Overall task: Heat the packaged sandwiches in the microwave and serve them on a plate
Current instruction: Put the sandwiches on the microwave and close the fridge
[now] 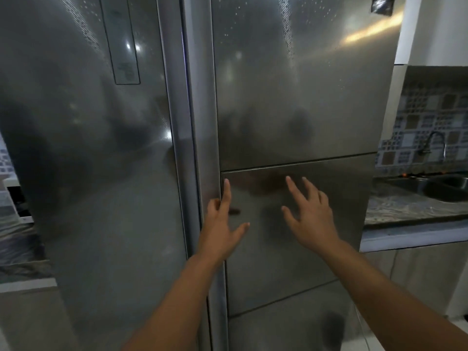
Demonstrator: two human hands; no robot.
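The left hand (222,224) is raised in front of a stainless-steel fridge (291,110), its forefinger straight and pointing up along the left edge of an inset square panel (304,249) in the right door, thumb spread out to the right, the other fingers curled toward the vertical handle strip (202,148) between the doors. Whether those curled fingers hook the strip or only lie beside it cannot be told. This grip holds nothing that can be seen. The right hand (312,214) is just beside it, fingers spread and straight over the same panel, palm toward the steel; touching or a little off the surface cannot be told.

The fridge fills most of the view: two tall brushed-metal doors, dull and smeared with reflections, small water-like specks near the top. The left door (88,148) carries a narrow upright control strip (124,46) high up.

To the right, a marbled grey bench (405,209) holds a dark sink (445,188) with a curved tap (434,145), against a wall of patterned square tiles (430,110). A white upper cabinet (435,29) hangs above. At the far left a sliver of another bench (15,249) shows.

The packaged sandwiches, the microwave and the plate are not in view.
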